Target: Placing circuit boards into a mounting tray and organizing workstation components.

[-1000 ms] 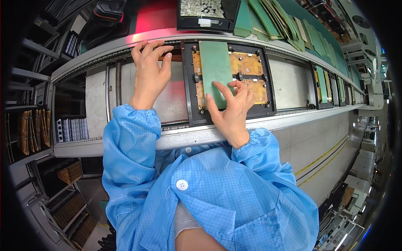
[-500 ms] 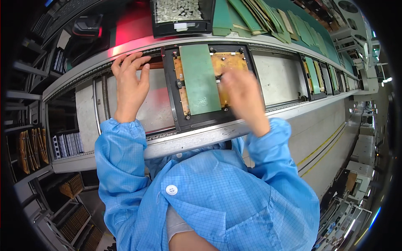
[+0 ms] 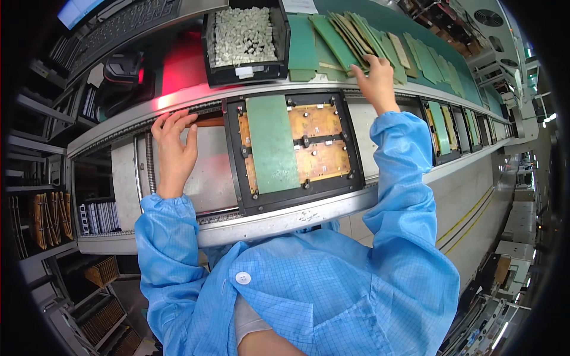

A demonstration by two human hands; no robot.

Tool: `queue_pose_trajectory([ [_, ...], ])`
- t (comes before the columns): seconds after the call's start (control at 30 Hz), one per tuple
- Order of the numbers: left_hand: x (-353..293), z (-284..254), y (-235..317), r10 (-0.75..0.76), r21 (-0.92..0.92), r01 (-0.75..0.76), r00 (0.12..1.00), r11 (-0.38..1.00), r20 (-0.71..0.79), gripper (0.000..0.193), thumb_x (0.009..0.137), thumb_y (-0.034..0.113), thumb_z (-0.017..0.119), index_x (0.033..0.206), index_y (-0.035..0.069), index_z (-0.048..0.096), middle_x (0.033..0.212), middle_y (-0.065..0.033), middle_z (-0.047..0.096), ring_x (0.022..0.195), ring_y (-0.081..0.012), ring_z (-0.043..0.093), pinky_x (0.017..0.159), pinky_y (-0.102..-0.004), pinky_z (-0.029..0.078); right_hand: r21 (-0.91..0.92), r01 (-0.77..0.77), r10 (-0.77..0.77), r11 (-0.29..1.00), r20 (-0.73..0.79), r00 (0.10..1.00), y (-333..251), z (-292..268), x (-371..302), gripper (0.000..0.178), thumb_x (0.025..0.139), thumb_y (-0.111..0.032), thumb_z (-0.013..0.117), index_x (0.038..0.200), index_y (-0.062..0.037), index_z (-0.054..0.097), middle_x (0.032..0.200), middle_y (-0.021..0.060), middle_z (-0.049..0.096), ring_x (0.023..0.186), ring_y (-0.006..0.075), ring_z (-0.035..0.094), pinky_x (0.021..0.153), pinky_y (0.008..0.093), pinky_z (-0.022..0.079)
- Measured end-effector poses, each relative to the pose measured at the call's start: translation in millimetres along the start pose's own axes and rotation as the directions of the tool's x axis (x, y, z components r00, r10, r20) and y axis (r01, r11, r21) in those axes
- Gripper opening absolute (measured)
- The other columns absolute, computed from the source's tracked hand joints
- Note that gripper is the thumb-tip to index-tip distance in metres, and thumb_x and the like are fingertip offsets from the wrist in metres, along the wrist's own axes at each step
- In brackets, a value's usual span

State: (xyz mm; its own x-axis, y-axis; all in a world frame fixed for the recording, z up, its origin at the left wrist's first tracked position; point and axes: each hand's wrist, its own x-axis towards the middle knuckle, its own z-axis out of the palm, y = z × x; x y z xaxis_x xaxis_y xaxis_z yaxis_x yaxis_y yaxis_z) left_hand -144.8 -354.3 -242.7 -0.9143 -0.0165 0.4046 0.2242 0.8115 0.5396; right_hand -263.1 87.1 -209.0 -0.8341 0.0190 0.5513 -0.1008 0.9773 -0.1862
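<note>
A black carrier frame (image 3: 237, 172) sits on the conveyor in front of me. Amber circuit boards (image 3: 317, 123) lie in it, and a flat green panel (image 3: 272, 144) covers their left part. My left hand (image 3: 176, 157) hovers at the far rail left of the carrier, its fingers loosely bent and apart, with nothing visible in them. My right hand (image 3: 378, 83) is stretched past the far rail to a leaning row of green panels (image 3: 332, 38). Its thumb and fingers are spread at the near ends of those panels; whether they touch is unclear.
Behind the rail stands a black bin (image 3: 246, 74) full of small whitish pieces. A dark device with a red light (image 3: 123, 74) sits left of it. More carriers (image 3: 442, 127) stand along the conveyor to the right. Racks with boards (image 3: 50, 219) are at the left.
My right hand has left the boards in the carrier and moved far and right to the green panels. My left hand stays near the rail. The view has shifted, showing more of the bench.
</note>
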Motion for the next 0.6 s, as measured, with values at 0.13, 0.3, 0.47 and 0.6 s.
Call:
queue_pose_trajectory([
  [0.13, 0, 0, -5, -0.025, 0.024, 0.025, 1.000, 0.999, 0.008, 0.020, 0.091, 0.011, 0.065, 0.109, 0.007, 0.073, 0.123, -0.0103, 0.065, 0.129, -0.0361, 0.041, 0.110, -0.0444, 0.035, -0.216, 0.141, -0.150, 0.966, -0.027, 0.988, -35, 9, 3, 0.046, 0.078, -0.033, 0.081, 0.113, -0.0063, 0.067, 0.113, 0.0166, 0.057, 0.105, 0.0375, 0.052, 0.093, 0.0466, 0.044],
  [0.3, 0, 3, -11, -0.067, 0.026, 0.066, 0.997, 0.997, 0.029, 0.019, 0.091, 0.010, 0.065, 0.107, 0.007, 0.073, 0.123, -0.0094, 0.065, 0.129, -0.0359, 0.041, 0.110, -0.0441, 0.035, -0.149, 0.202, -0.221, 0.968, -0.122, 0.968, -14, 27, 18, 0.022, 0.088, -0.024, 0.071, 0.097, -0.0043, 0.071, 0.099, 0.0131, 0.065, 0.096, 0.0336, 0.059, 0.086, 0.0430, 0.050],
  [0.47, 4, 5, -14, -0.063, 0.025, 0.062, 0.997, 0.998, 0.041, 0.019, 0.091, 0.009, 0.064, 0.108, 0.006, 0.072, 0.124, -0.0092, 0.065, 0.130, -0.0361, 0.041, 0.110, -0.0442, 0.035, 0.202, -0.086, 0.112, 0.976, -0.122, 0.986, 18, 22, 59, 0.034, 0.095, -0.029, 0.065, 0.104, 0.0038, 0.071, 0.080, 0.0177, 0.070, 0.067, 0.0267, 0.070, 0.059, 0.0365, 0.054],
  [0.6, 4, 3, -14, -0.077, 0.020, 0.076, 0.996, 0.997, 0.045, 0.019, 0.091, 0.009, 0.064, 0.108, 0.006, 0.073, 0.125, -0.0093, 0.065, 0.131, -0.0365, 0.040, 0.110, -0.0445, 0.035, 0.249, -0.295, 0.287, 0.922, 0.070, 0.955, 12, 12, 70, 0.027, 0.092, -0.025, 0.066, 0.098, -0.0003, 0.075, 0.093, 0.0205, 0.071, 0.077, 0.0362, 0.069, 0.074, 0.0447, 0.053],
])
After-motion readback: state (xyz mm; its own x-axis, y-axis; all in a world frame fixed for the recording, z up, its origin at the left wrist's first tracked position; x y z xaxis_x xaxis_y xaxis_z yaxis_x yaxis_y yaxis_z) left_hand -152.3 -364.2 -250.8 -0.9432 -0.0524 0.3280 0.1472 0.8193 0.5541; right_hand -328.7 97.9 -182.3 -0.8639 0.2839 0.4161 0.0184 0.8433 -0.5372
